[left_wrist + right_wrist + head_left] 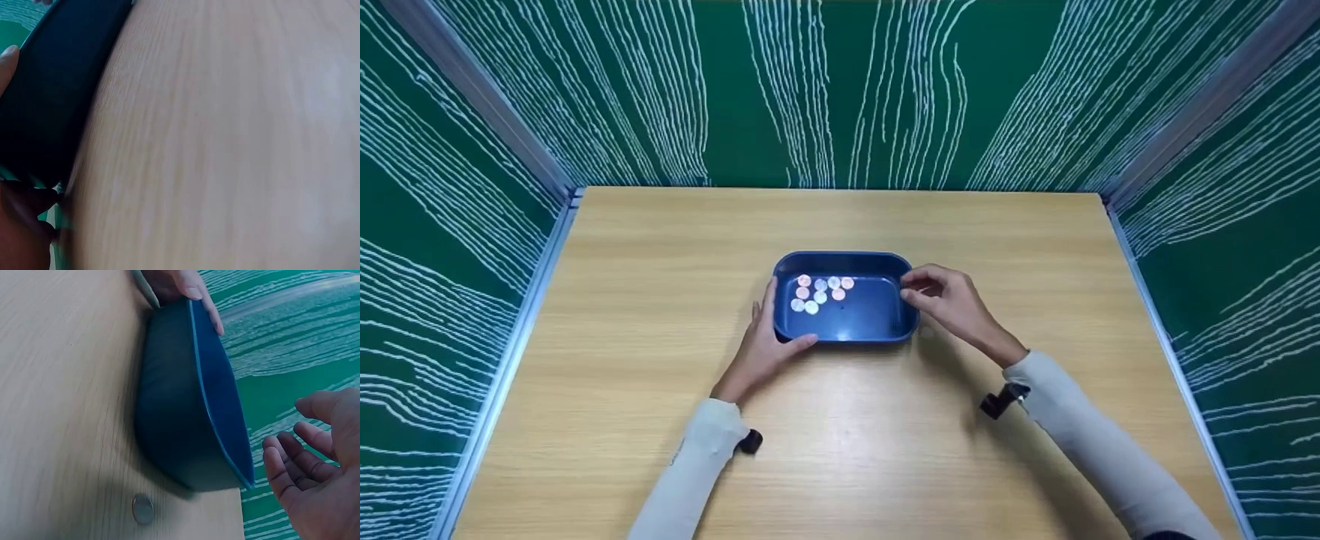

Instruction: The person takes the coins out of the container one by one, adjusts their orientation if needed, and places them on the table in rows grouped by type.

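Note:
A blue rectangular plastic box [870, 330] with rounded corners stands on the table. Several round coins [820, 297], some silvery and some coppery, lie flat in its left half. My left hand [761, 345] grips the box's left end, fingers along the outer side and thumb at the near rim. Over the right rim hovers my right hand [956, 304]. In the right wrist view its fingers [281, 481] are loosely bent and apart, with nothing between them. A single coin [143, 509] lies on the table just outside the box's right end.
The wooden table [840, 420] reaches out around the box on all sides. Green walls [862, 90] with white wavy lines enclose it at the back and both sides. Metal posts [502, 105] stand at the back corners. A small black camera [997, 403] sits on the right wrist.

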Available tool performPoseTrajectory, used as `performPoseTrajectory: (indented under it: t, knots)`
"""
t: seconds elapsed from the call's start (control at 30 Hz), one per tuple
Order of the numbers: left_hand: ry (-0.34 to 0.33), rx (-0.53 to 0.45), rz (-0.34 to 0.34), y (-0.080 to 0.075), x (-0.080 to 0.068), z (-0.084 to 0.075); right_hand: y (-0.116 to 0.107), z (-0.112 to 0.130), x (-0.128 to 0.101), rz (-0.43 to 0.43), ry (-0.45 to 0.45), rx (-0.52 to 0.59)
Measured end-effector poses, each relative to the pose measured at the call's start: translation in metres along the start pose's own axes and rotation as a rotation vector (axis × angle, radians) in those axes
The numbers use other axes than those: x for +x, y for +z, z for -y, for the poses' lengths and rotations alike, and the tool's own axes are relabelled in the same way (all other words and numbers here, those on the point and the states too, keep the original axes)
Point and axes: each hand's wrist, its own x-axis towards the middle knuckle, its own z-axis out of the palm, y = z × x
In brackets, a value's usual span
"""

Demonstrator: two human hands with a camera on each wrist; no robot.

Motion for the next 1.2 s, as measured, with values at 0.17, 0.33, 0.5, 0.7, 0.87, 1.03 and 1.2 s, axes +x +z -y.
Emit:
performPoseTrajectory:
  t: [0.17, 0.33, 0.5, 0.7, 0.87, 1.03, 1.2]
  knots:
    - [-0.027, 0.002, -0.002, 0.000, -0.001, 0.000, 0.017, -0.002, 0.014, 0.063, 0.008, -0.043]
    - [-0.040, 0.008, -0.006, 0.001, 0.000, -0.001, 0.029, -0.003, 0.028, 0.093, -0.025, -0.076]
    - [-0.017, 0.010, -0.010, 0.000, 0.001, -0.002, 0.036, -0.003, 0.041, 0.136, -0.062, -0.110]
    - [-0.004, 0.004, -0.008, -0.002, 0.001, -0.002, 0.047, -0.006, 0.056, 0.179, -0.117, -0.151]
    - [-0.004, 0.020, -0.014, 0.000, 0.001, -0.001, 0.056, -0.007, 0.065, 0.200, -0.148, -0.204]
    - [-0.043, 0.028, 0.011, 0.001, 0.001, -0.001, 0.065, -0.012, 0.071, 0.197, -0.163, -0.258]
    - [-0.047, 0.021, 0.003, -0.001, 0.000, 0.000, 0.077, -0.015, 0.077, 0.223, -0.169, -0.312]
